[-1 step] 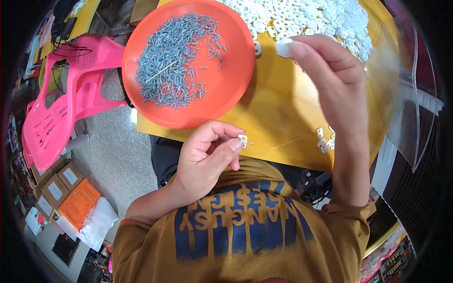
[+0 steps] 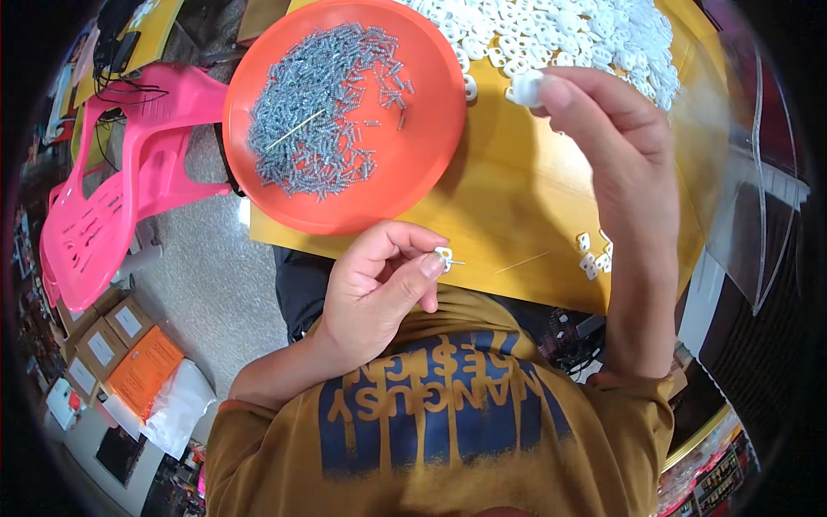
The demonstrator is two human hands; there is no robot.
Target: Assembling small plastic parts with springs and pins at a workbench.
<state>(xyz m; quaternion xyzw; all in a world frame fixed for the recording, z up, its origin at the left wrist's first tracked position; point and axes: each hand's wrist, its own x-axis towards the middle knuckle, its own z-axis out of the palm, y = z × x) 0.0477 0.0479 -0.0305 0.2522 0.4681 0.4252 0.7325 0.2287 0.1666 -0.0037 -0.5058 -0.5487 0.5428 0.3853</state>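
Note:
My left hand (image 2: 379, 293) is held close to my chest, at the near edge of the yellow table (image 2: 517, 198). Its thumb and forefinger pinch a small white plastic piece with a thin metal pin (image 2: 444, 257) sticking out of it. My right hand (image 2: 612, 146) is raised over the table and holds another white plastic piece (image 2: 525, 88) at its fingertips, beside the heap of white pieces (image 2: 577, 34). An orange round tray (image 2: 413, 164) lies to the left with a pile of small grey metal springs (image 2: 319, 112) in it.
A few loose white pieces (image 2: 594, 256) and a thin wire (image 2: 521, 261) lie near the table's front edge. A clear plastic sheet (image 2: 749, 181) stands at the right. A pink chair (image 2: 112, 207), cardboard boxes (image 2: 99, 345) and an orange box (image 2: 142, 370) are on the floor at left.

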